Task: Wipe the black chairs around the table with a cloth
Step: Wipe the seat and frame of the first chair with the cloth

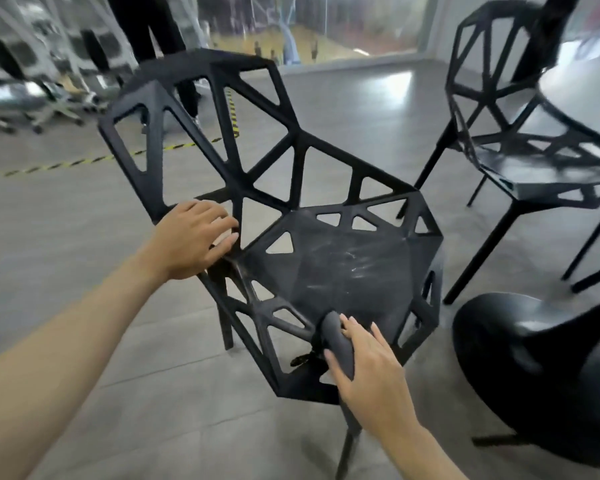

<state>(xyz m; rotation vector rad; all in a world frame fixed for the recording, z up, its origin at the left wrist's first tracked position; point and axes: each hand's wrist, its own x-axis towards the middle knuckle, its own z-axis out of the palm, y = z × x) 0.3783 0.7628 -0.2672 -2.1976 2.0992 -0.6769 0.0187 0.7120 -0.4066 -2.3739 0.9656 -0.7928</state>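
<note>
The nearest black lattice chair (326, 258) stands left of the white table (582, 95). The left hand (191, 240) grips its frame where back meets seat, evidently steadying it. The right hand (364, 362) clutches a bunched dark cloth (336, 341) on the seat's front edge, apparently wiping.

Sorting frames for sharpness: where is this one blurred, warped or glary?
Head view: near chair and both hands sharp; second chair and background smeared by motion blur; wide-angle bending at edges; window glare on the floor and white table.
</note>
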